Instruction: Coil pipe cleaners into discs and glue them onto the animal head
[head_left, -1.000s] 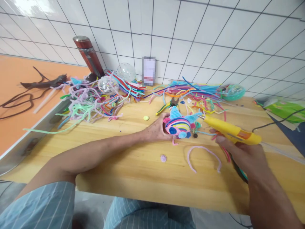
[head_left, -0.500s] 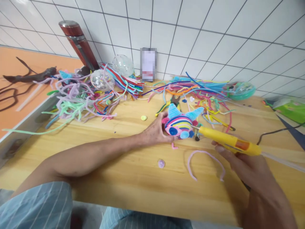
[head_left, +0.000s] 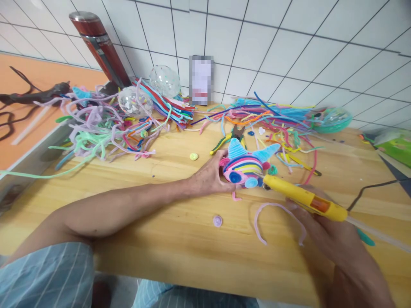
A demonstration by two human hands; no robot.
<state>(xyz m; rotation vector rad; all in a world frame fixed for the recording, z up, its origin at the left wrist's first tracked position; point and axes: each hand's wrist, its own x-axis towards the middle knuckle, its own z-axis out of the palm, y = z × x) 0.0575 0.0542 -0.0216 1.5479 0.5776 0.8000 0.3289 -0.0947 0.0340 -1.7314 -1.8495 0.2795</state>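
Note:
My left hand is closed around the left side of a striped pipe-cleaner figure, which has two light blue pointed ears and a dark blue round eye. In my right hand is a yellow hot glue gun with a clear glue stick in its back. Its nozzle is at the figure's right side; I cannot tell whether it touches. Below lie a curved lilac pipe cleaner, a small lilac coil and a bent pink piece. Green-and-yellow pliers rest just behind the figure.
Tangled pipe cleaners cover the back left, near a red-brown flask and clear balls. A phone leans on the tiled wall. More pipe cleaners lie back right. A dark cord crosses the right side.
The glue gun has turned, its nozzle end coming lower and closer to the figure while its rear dropped. My left hand still holds the figure. The camera view has shifted slightly.

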